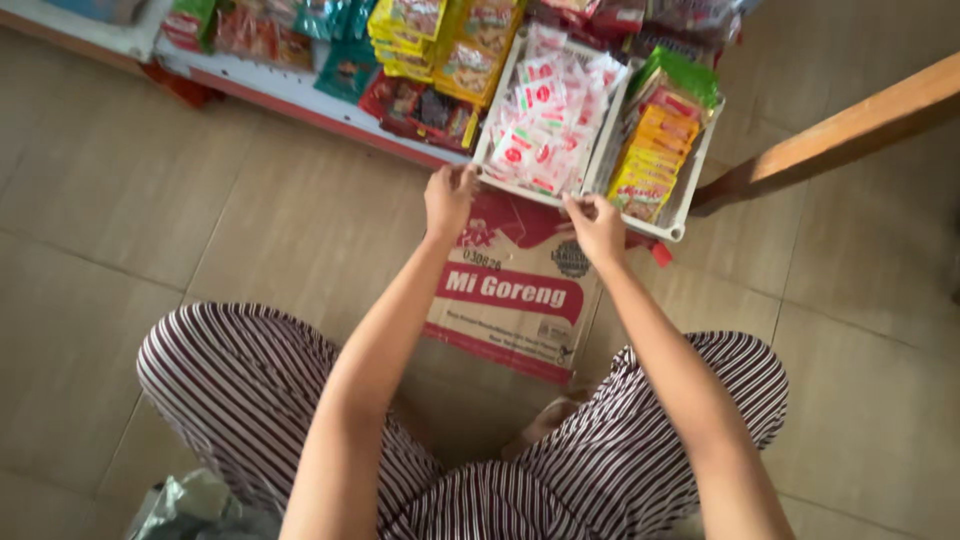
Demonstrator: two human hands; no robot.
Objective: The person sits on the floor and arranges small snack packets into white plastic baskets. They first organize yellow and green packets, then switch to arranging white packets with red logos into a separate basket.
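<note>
Fingers of my left hand (449, 198) and right hand (597, 226) pinch the near rim of the white tray (676, 214) (packed with sachets (540, 110)), perched on a cardboard box (515, 295). Tugging unevenly could tip it, spilling packets across the floor (150, 220).

Both arms stretched forward and down from striped-trousered knees — left hand (448, 200) and right hand (597, 228) level, apart, palms down, fingers curled in a pinching grip — wrists straight, elbows slightly bent.
</note>
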